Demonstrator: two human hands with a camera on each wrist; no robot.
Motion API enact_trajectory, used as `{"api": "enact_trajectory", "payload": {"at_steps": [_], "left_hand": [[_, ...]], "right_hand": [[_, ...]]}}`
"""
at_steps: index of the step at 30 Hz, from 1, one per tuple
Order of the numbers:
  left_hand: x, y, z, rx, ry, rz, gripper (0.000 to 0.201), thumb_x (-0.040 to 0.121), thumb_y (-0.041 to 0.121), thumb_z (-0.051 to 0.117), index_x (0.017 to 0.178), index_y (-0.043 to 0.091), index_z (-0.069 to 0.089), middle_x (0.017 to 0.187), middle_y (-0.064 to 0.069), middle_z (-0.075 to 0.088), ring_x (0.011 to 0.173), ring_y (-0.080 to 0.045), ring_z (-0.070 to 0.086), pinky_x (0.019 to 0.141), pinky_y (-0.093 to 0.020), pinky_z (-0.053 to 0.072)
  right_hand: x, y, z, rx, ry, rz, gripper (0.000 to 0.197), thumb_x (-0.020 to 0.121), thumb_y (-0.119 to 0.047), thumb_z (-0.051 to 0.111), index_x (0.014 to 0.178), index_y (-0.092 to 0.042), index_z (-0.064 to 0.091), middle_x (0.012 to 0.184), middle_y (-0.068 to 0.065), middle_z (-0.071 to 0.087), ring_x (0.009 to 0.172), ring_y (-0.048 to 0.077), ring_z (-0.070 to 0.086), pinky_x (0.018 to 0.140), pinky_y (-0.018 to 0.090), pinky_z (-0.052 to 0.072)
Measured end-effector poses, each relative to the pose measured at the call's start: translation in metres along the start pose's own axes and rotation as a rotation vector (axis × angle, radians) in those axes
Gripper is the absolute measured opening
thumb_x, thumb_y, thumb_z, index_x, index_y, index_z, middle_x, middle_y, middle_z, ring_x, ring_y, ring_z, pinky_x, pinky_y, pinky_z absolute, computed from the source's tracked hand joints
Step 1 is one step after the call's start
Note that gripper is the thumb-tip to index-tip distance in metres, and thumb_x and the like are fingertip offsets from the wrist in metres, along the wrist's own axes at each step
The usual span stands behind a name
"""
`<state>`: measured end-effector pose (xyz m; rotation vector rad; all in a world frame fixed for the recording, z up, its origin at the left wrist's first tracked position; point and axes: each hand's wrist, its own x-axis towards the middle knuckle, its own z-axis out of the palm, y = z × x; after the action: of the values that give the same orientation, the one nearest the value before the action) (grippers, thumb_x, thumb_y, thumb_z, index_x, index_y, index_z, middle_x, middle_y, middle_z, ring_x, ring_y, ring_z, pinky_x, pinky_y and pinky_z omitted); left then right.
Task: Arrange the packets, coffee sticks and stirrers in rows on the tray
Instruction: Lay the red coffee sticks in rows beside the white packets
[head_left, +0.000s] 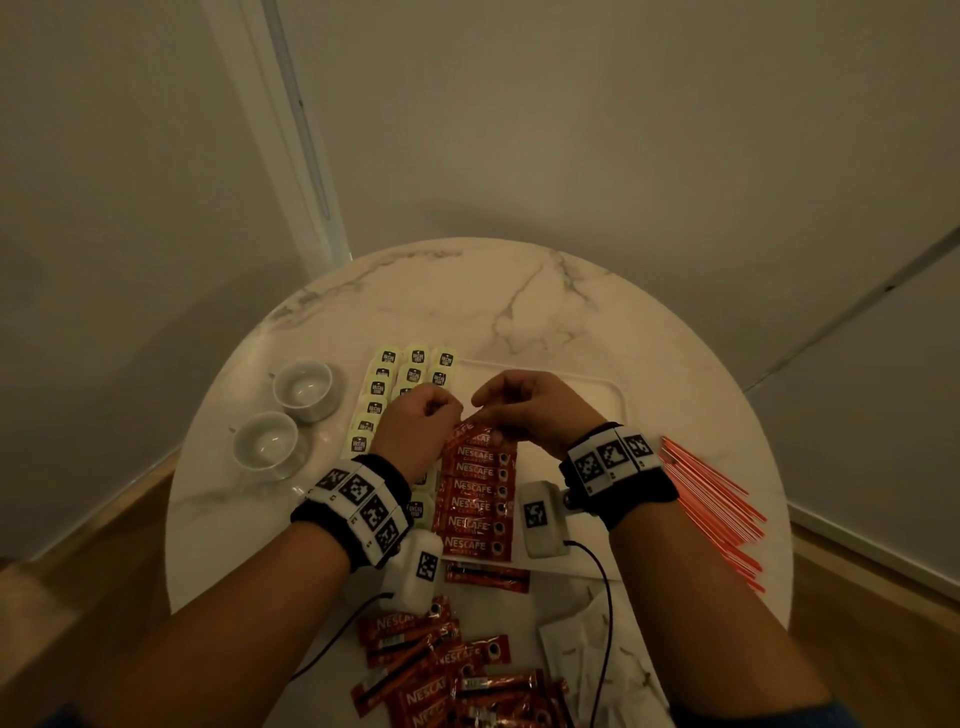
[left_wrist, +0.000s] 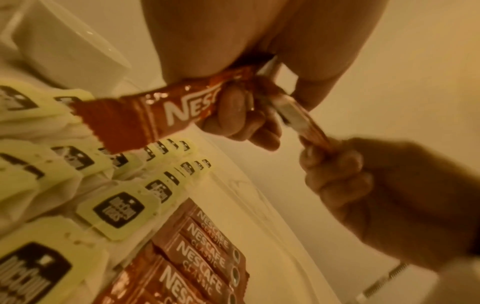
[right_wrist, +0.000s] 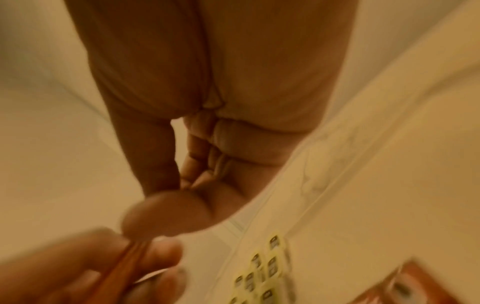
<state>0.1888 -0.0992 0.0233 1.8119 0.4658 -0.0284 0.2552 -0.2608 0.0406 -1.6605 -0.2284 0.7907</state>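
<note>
A: While filling the red row, why two hands on one stick?

B: Looks like feeding from a bunch. Left hand (head_left: 418, 415) curled round a spare coffee stick (left_wrist: 155, 115), serving as the magazine. Right hand (head_left: 524, 410) pinching the end of a second stick (left_wrist: 298, 123), other end in the left grip, likely to pull it free for placing. Both held over the middle of the tray (head_left: 597, 395), just past the far end of the stick row (head_left: 478, 499).

A: Row layout?

B: Laid flat, side by side, logos one way, running from near edge toward far edge. Tea packets (head_left: 410, 374) in columns along the tray's left edge, overlapped like shingles, probably to save room. Right side presumably kept for the stirrers (head_left: 711, 504), fanned off-tray at the table's right edge.

A: Remaining stock?

B: Loose sticks (head_left: 447, 665) heaped at the table's near edge, white paper packets (head_left: 587, 649) beside. Two cups (head_left: 304, 387) near the left edge.

A: Surface, room?

B: Round marble-look table (head_left: 467, 296), close to a plain wall, wood floor below. Dim warm light.
</note>
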Motion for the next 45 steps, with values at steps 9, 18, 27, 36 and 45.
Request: {"api": "enact_trajectory", "payload": {"at_steps": [9, 18, 27, 36, 45], "left_hand": [[-0.001, 0.000, -0.014, 0.020, -0.163, 0.051, 0.005, 0.084, 0.014, 0.072, 0.084, 0.019, 0.074, 0.079, -0.004, 0.070, 0.057, -0.001, 0.059, 0.054, -0.015, 0.046], [0.000, 0.005, -0.024, -0.066, -0.116, 0.098, 0.007, 0.086, 0.013, 0.070, 0.090, 0.013, 0.076, 0.079, 0.001, 0.074, 0.068, -0.003, 0.067, 0.063, -0.014, 0.049], [0.008, 0.000, -0.027, 0.081, -0.117, 0.167, 0.012, 0.088, 0.017, 0.067, 0.100, 0.017, 0.068, 0.064, -0.007, 0.062, 0.059, -0.013, 0.059, 0.060, -0.016, 0.048], [-0.002, -0.010, -0.038, -0.008, 0.077, -0.009, 0.008, 0.093, 0.022, 0.059, 0.092, 0.022, 0.067, 0.080, -0.002, 0.067, 0.071, -0.008, 0.059, 0.064, -0.019, 0.045], [-0.007, -0.012, -0.043, -0.285, 0.076, -0.276, 0.017, 0.091, 0.019, 0.052, 0.101, 0.011, 0.063, 0.073, -0.003, 0.062, 0.049, -0.011, 0.039, 0.045, -0.023, 0.030]], "right_hand": [[-0.002, 0.009, -0.007, -0.090, 0.168, -0.093, 0.009, 0.084, -0.002, 0.068, 0.089, -0.010, 0.068, 0.086, 0.009, 0.069, 0.079, 0.019, 0.067, 0.071, 0.030, 0.056], [0.002, 0.009, -0.004, -0.099, 0.048, -0.079, 0.021, 0.092, -0.001, 0.055, 0.097, -0.012, 0.072, 0.090, 0.009, 0.071, 0.082, 0.016, 0.063, 0.082, 0.029, 0.052], [0.012, -0.003, 0.002, -0.373, -0.055, -0.036, 0.011, 0.088, -0.011, 0.066, 0.096, -0.016, 0.071, 0.086, -0.004, 0.071, 0.074, 0.004, 0.065, 0.071, 0.019, 0.050], [0.057, 0.032, -0.026, -0.505, 0.271, 0.138, 0.011, 0.083, -0.008, 0.070, 0.093, -0.011, 0.072, 0.093, 0.006, 0.071, 0.089, 0.020, 0.064, 0.087, 0.035, 0.053], [0.075, 0.060, -0.016, -0.698, 0.234, 0.189, 0.017, 0.080, -0.018, 0.072, 0.074, -0.032, 0.067, 0.100, 0.000, 0.069, 0.091, 0.016, 0.064, 0.085, 0.034, 0.055]]}}
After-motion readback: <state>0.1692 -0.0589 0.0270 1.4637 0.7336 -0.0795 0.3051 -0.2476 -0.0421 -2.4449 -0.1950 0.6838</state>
